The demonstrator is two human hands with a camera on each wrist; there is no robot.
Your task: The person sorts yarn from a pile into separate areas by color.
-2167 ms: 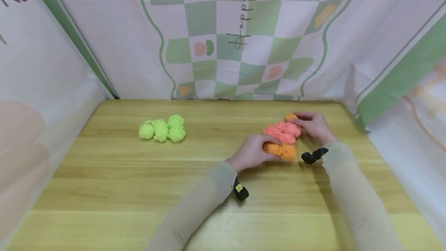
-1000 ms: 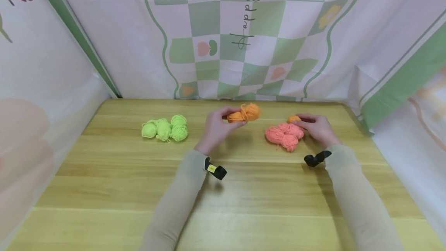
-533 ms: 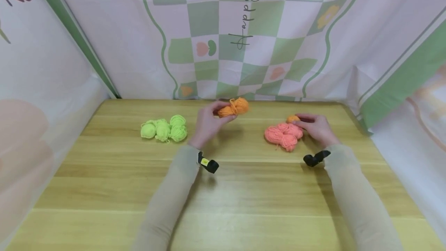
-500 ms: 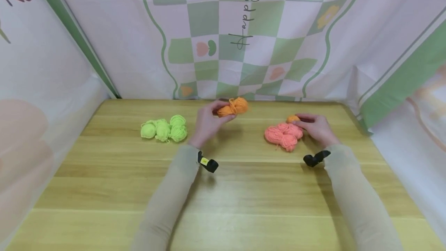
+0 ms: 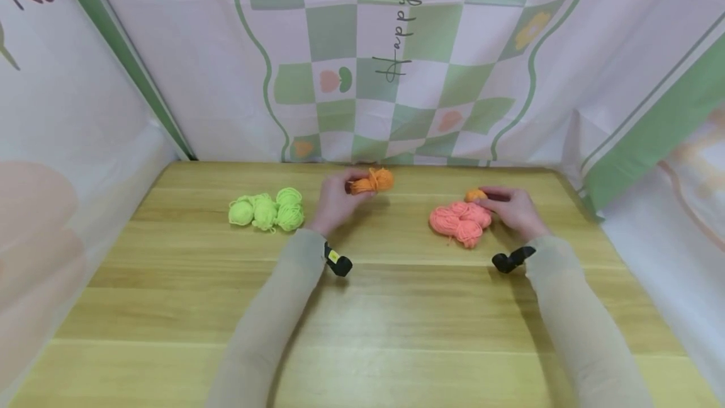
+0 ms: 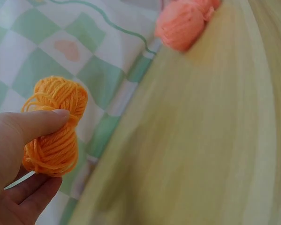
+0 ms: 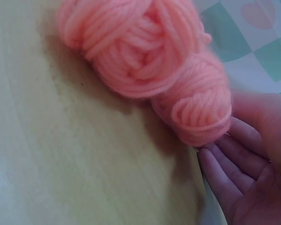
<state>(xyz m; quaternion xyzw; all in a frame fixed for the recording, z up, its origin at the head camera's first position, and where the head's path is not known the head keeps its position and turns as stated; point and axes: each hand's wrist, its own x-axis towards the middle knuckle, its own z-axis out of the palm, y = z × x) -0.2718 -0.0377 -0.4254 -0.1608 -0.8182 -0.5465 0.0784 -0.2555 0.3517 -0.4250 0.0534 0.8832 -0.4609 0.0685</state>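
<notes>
My left hand (image 5: 337,203) pinches an orange yarn skein (image 5: 381,179) near the table's back edge. The left wrist view shows its thumb across the middle of the orange skein (image 6: 56,152), which is tied at the waist. At the right, my right hand (image 5: 517,211) has its thumb and fingers at a second piece of orange yarn (image 5: 474,195), mostly hidden. In front of that piece lie pink skeins (image 5: 455,219) in a cluster. In the right wrist view the pink yarn (image 7: 140,51) hides the orange one, and the fingers of the right hand (image 7: 253,159) are beside it.
Several light green yarn balls (image 5: 265,211) sit side by side on the wooden table (image 5: 362,332), left of my left hand. A patterned cloth (image 5: 334,30) hangs behind the table, with more cloth at both sides.
My left hand has lifted the orange skein from in front of the pink yarn, carried it left and back, and lowered it slightly. The right hand has stayed nearly still.
</notes>
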